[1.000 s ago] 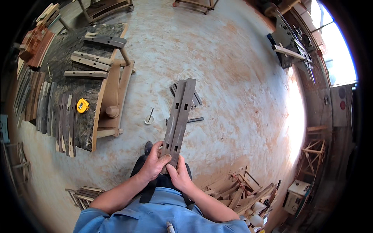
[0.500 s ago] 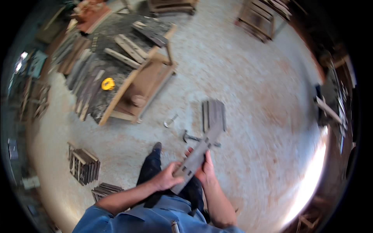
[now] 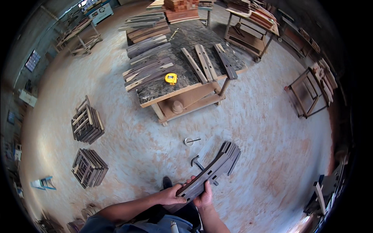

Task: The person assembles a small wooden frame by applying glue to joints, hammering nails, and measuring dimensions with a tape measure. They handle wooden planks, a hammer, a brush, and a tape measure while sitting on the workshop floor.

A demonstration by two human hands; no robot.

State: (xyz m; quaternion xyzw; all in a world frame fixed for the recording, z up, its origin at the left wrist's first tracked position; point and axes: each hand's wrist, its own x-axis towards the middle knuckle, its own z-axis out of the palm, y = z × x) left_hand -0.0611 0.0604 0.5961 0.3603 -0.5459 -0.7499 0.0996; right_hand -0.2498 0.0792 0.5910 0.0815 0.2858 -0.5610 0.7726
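A dark wooden board with rectangular mortise slots (image 3: 200, 181) slants up and to the right in front of my body. My left hand (image 3: 173, 195) is closed around its lower end, thumb on top. Farther along the board, my right hand (image 3: 203, 197) grips the near edge and underside. On the floor just beyond lies a hammer (image 3: 196, 161), its handle partly hidden by the board. A pile of similar dark boards (image 3: 233, 153) lies on the floor past the board's far end, partly covered by it. A small white pot with a thin stick (image 3: 189, 142) sits beyond the hammer.
A wooden workbench (image 3: 145, 101) ahead carries many slats and a yellow tape measure (image 3: 171, 79). Two stacks of assembled slatted frames, one farther (image 3: 88, 123) and one nearer (image 3: 89, 167), stand on the left. Loaded wooden carts, one far (image 3: 248, 33) and one right (image 3: 311, 93), stand around.
My view has swung leftward and up, so the bench and floor items sit farther right and more of the far room shows. Both hands still hold the board.
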